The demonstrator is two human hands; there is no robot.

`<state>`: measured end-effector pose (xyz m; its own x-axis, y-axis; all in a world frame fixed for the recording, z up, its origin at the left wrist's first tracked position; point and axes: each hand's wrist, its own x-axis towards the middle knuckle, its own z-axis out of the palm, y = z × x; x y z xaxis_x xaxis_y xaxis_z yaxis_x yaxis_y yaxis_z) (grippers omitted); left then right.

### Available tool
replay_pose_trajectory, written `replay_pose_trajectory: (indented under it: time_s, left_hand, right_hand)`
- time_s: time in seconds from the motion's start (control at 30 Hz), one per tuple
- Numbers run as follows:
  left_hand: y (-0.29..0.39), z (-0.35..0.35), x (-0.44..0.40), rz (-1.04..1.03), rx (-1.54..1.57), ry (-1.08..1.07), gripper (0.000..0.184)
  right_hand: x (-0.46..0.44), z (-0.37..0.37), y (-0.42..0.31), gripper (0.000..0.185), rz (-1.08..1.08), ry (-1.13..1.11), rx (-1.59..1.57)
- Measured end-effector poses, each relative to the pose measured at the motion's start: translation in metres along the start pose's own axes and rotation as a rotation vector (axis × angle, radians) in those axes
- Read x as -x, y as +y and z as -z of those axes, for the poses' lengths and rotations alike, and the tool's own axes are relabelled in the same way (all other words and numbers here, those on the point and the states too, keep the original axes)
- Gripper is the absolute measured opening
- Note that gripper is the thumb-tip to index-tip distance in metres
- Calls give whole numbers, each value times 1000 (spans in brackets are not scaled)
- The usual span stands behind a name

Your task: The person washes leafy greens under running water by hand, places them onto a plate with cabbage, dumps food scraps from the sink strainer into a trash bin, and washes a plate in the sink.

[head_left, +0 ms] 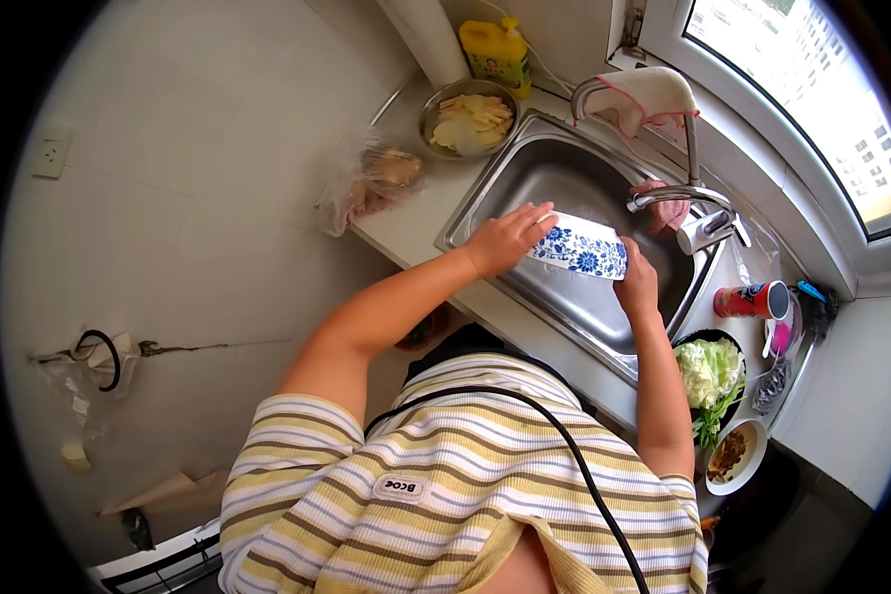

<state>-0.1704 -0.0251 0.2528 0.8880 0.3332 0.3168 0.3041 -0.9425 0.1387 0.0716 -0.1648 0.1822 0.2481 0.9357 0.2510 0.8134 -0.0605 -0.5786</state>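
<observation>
A white bowl with a blue floral pattern (584,247) is tipped on its side above the sink basin, its decorated outer wall facing me and its inside hidden. My left hand (510,241) grips the bowl's left end, fingers over the rim. At the other end, my right hand (639,278) has its fingers wrapped round the edge. Under the bowl lies the stainless steel sink (527,163). The chrome faucet (678,195) reaches over the basin from the right; I cannot make out whether water runs.
A metal bowl of pale slices (468,119) and a yellow jug (495,54) stand behind the sink, a plastic bag (371,183) to the left. On the right are a red can (752,300), cabbage (711,371) and a white bowl of brown food (738,457). A cloth (648,97) hangs over a curved pipe.
</observation>
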Motion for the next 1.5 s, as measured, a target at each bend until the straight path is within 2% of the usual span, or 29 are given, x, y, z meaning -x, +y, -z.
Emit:
replay_pose_trajectory:
  time_s: [0.07, 0.3, 0.33, 0.37, 0.4, 0.43, 0.5, 0.57, 0.6, 0.63, 0.67, 0.73, 0.77, 0.83, 0.87, 0.93, 0.97, 1.03, 1.07, 1.13, 1.17, 1.23, 1.27, 1.33, 1.47, 1.5]
  left_hand:
    - [0, -2, 1, -2, 83, 12, 46]
    - [-35, -11, -5, -100, 312, 22, 50]
    - [-47, -18, -5, -91, 365, -50, 58]
    - [-52, -14, -6, -84, 366, -42, 58]
    - [-55, -7, -9, 48, 422, -94, 63]
    - [-61, -2, -10, 186, 475, -143, 69]
    - [-81, 12, -7, 388, 570, -216, 83]
    - [-105, 38, 13, 418, 259, -274, 87]
    - [-124, 44, 32, 428, 67, -165, 86]
    - [-143, 62, 56, 501, -61, -73, 85]
    - [-158, 85, 81, 573, -192, 17, 85]
    - [-178, 130, 118, 908, -259, -96, 91]
    - [-187, 137, 133, 915, -266, -100, 91]
    - [-208, 152, 158, 1225, -157, -250, 87]
    - [-237, 135, 183, 1229, -165, -245, 87]
    - [-307, 68, 240, 928, 301, 186, 73]
    - [-322, 60, 251, 926, 300, 184, 73]
    - [-338, 50, 258, 1221, 461, 126, 44]
    - [-338, 55, 255, 1217, 468, 123, 44]
    - [-332, 85, 240, 1245, 628, 409, 16]
    - [-334, 95, 234, 1244, 629, 406, 16]
    - [-344, 110, 223, 1309, 992, 687, 12]
    - [-347, 112, 218, 1311, 995, 676, 12]
    - [-353, 116, 210, 1354, 1337, 897, 10]
    - [-354, 120, 197, 1295, 1424, 905, 14]
    - [-351, 127, 188, 1269, 1385, 991, 14]
  right_hand:
    - [7, 3, -9, 43, 56, 191, 28]
    - [14, 2, -40, 43, -115, 185, 116]
    - [11, 0, -48, 43, -112, 182, 124]
    - [10, -4, -55, 41, -178, 171, 144]
    - [6, -8, -61, 38, -237, 157, 160]
    - [3, -13, -66, 25, -295, 152, 196]
    - [-10, -20, -77, 19, -608, -61, -4]
    - [-12, -25, -100, 20, -941, -176, -504]
    - [-7, -34, -101, 25, -1012, -213, -669]
    - [-5, -42, -116, 29, -1063, -174, -768]
    - [-7, -54, -123, 30, -1092, -225, -828]
    - [-12, -83, -142, 31, -1152, -306, -938]
    - [-19, -99, -157, 31, -1179, -336, -985]
    - [-32, -132, -176, 31, -1188, -370, -1006]
    - [-35, -148, -183, 32, -1180, -378, -1022]
    - [-38, -174, -188, 32, -1176, -387, -1041]
    - [-39, -185, -189, 31, -1202, -407, -1060]
    - [-39, -196, -191, 31, -1236, -417, -1075]
    - [-40, -201, -196, 30, -1238, -406, -1086]
    - [-46, -209, -203, 30, -1237, -403, -1096]
    - [-49, -214, -205, 30, -1239, -401, -1097]
    - [-54, -226, -206, 34, -1202, -416, -1126]
    - [-54, -228, -207, 34, -1213, -411, -1127]
    - [-56, -230, -209, 31, -1227, -398, -1139]
    - [-55, -230, -217, 30, -1201, -366, -1163]
    - [-54, -233, -219, 30, -1216, -356, -1164]
